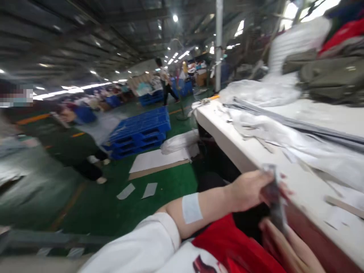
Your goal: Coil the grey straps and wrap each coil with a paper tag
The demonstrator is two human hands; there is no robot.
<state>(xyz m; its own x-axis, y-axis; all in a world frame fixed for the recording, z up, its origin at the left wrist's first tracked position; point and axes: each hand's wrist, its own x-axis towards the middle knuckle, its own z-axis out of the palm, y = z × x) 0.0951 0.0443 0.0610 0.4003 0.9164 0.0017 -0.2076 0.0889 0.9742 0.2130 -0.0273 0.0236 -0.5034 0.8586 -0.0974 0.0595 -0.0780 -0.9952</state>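
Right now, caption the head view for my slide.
Left hand grips a grey strip beside the white table, right hand just below; blue pallets beyond.

Green painted floor spreads left of the left grip, bearing stacked blue plastic pallets; strip lights glow under dark roof.

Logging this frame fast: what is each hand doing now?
Left hand: closed on a grey strip.
Right hand: at the strip's lower end; grip unclear.
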